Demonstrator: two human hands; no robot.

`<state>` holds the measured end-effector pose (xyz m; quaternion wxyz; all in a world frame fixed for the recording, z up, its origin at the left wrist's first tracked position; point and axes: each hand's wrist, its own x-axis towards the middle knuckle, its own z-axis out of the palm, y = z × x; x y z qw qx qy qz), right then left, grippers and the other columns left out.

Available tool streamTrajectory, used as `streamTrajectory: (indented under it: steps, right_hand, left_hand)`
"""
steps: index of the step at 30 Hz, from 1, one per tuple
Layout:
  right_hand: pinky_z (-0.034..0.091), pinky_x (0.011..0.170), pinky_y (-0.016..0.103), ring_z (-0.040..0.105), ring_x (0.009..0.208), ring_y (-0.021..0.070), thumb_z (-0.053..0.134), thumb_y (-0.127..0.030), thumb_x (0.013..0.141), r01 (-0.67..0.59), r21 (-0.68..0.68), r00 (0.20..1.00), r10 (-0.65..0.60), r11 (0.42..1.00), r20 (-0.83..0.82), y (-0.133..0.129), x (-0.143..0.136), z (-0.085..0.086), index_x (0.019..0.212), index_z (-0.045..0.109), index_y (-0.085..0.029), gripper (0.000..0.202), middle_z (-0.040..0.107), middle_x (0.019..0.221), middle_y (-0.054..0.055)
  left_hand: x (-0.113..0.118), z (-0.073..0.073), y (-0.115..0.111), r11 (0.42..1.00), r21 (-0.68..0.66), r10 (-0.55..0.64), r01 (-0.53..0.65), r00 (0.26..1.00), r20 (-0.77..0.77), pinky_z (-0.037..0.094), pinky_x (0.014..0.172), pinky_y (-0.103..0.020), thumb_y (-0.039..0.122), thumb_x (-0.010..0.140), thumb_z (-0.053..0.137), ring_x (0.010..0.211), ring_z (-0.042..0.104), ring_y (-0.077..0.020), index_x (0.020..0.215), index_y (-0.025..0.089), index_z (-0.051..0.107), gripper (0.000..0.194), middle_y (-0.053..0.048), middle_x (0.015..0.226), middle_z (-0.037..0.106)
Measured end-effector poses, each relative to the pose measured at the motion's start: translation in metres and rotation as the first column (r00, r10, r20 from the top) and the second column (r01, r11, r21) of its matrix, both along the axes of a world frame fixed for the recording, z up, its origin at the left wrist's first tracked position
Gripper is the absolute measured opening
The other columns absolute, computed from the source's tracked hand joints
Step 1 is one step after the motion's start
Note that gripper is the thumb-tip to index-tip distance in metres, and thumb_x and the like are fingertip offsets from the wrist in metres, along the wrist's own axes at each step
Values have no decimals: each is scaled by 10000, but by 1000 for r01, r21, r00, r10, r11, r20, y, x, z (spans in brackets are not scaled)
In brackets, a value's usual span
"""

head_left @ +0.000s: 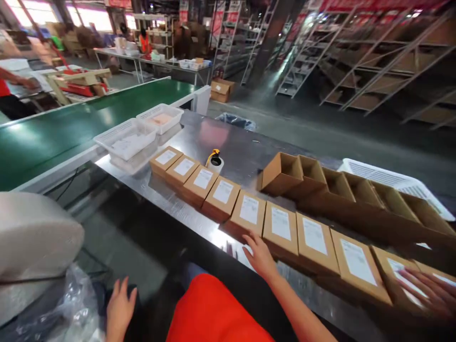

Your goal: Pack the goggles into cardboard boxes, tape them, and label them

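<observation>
A row of closed cardboard boxes [249, 210] with white labels [280, 223] on top runs along the near side of the metal table. My right hand [258, 254] is at the front edge of one box near the middle of the row, fingers apart and holding nothing; whether the fingertips touch the cardboard I cannot tell. Low at the left, away from the table, my left hand [121, 306] hangs with its fingers spread and nothing in it. At the right end, another person's blurred hand [423, 285] lies over a labelled box [395, 270].
Open cardboard boxes [283, 173] stand behind the row, near a white basket [384, 173]. A roll with a yellow-and-black piece [215, 161] sits mid-table. Two white trays [124, 140] border the green conveyor [89, 118]. A large pale roll [35, 232] is at left.
</observation>
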<state>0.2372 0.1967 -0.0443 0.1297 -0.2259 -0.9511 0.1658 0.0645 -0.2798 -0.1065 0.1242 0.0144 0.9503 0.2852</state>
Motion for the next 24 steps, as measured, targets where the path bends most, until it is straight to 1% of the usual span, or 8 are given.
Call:
streamTrajectory:
  steps: [4, 7, 10, 13, 15, 17, 20, 24]
  right_hand:
    - [476, 1012, 548, 548, 1247, 379, 490, -251, 859, 30, 1, 997, -30, 1000, -70, -22, -70, -19, 1237, 617, -218, 400, 539, 1394, 174]
    - [475, 1005, 562, 534, 1264, 364, 474, -192, 851, 8, -9, 993, -9, 1000, -118, -40, -120, -25, 1275, 588, -244, 442, 524, 1416, 159]
    - [424, 1054, 570, 477, 1327, 351, 475, -149, 832, -71, -28, 991, 67, 997, -114, -54, -162, -24, 1294, 576, -222, 479, 471, 1470, 163]
    - [340, 1096, 591, 394, 1389, 361, 493, -165, 824, 26, -37, 997, -28, 999, -65, -51, -184, -22, 1347, 528, -282, 538, 421, 1520, 126]
    - [298, 1089, 628, 341, 1412, 392, 511, -252, 846, 246, -19, 969, -246, 969, -8, -37, -187, -23, 1403, 466, -256, 559, 388, 1536, 155]
    - [237, 1097, 655, 284, 1430, 417, 502, -375, 875, 470, 14, 878, -469, 883, 95, -18, -188, -25, 1442, 408, -132, 624, 344, 1538, 234]
    - [127, 1141, 631, 218, 1452, 408, 446, -475, 907, 623, 73, 742, -619, 779, 258, 6, -195, -28, 1444, 363, 16, 732, 297, 1536, 297]
    - [87, 1172, 578, 204, 1456, 397, 458, -517, 895, 696, 114, 670, -698, 709, 253, 13, -217, -30, 1438, 339, 68, 807, 268, 1541, 315]
  left_hand:
    - [-33, -30, 68, 970, 87, -233, 228, 972, 41, 498, 988, -469, 429, 703, 497, 1156, 631, -357, 990, 226, 703, 408, -147, 1263, 657]
    - [-63, -35, 75, 971, 116, -217, 209, 974, 69, 512, 975, -464, 454, 660, 524, 1102, 657, -357, 881, 258, 716, 352, -123, 1163, 699]
    - [-104, -27, 71, 973, 113, -206, 201, 978, 36, 499, 992, -487, 493, 637, 539, 1133, 632, -385, 847, 254, 714, 363, -133, 1114, 704]
    - [-157, -12, 75, 968, 96, -232, 232, 973, -17, 483, 1013, -488, 510, 640, 544, 1164, 610, -387, 837, 271, 699, 347, -108, 1083, 707]
    - [-197, 1, 84, 961, 68, -266, 269, 963, -50, 485, 1011, -487, 520, 635, 548, 1164, 607, -391, 844, 277, 691, 351, -101, 1086, 701]
    - [-241, 17, 101, 946, 9, -322, 324, 944, -74, 486, 1007, -494, 539, 651, 529, 1187, 586, -403, 900, 249, 693, 417, -137, 1152, 670]
    - [-313, 50, 140, 904, -85, -427, 419, 896, -124, 453, 1037, -507, 563, 737, 444, 1277, 510, -405, 1064, 147, 670, 575, -221, 1317, 559]
    - [-422, 91, 218, 829, -160, -559, 536, 811, -176, 352, 1120, -445, 491, 802, 387, 1394, 370, -374, 1191, 12, 592, 650, -282, 1395, 463]
